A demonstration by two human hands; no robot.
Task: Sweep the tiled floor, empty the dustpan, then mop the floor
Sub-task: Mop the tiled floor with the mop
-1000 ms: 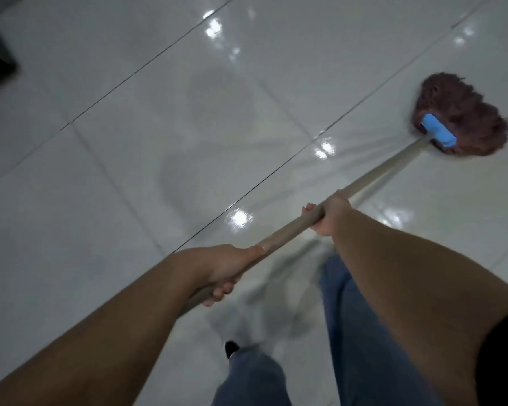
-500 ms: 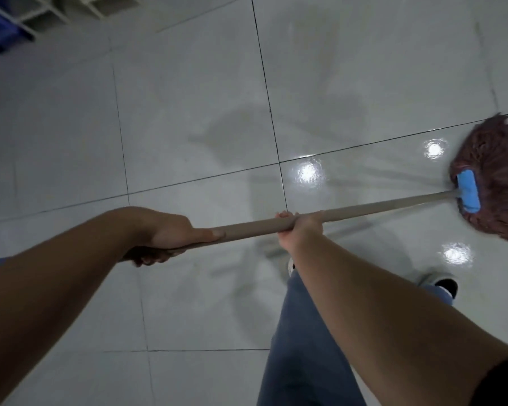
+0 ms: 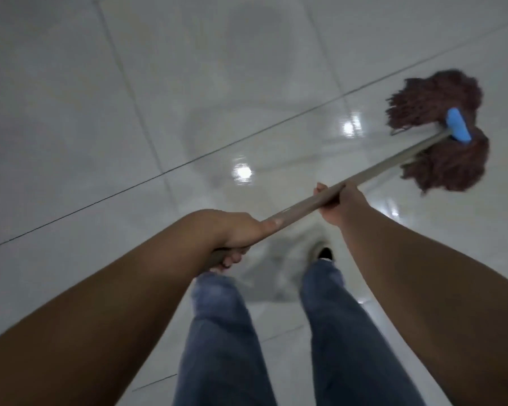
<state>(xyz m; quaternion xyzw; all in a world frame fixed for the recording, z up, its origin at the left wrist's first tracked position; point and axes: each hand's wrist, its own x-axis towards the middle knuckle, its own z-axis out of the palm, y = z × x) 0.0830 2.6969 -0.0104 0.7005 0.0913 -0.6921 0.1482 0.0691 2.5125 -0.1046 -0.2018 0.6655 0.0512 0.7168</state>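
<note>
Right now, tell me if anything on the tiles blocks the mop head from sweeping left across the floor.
Nothing visible does. The mop head rests on the tiled floor at upper right, and the tiles to its left show only grout lines and light reflections. Both the left hand and the right hand grip the handle.

Tiled floor (image 3: pixel 71 118), glossy pale grey-white, dark grout lines crossing diagonally, bright light reflections, wet sheen near centre, reddish-brown string mop head (image 3: pixel 440 127) with blue clamp (image 3: pixel 458 124) resting on it upper right, one dark shoe (image 3: pixel 325 253) standing on it
</note>
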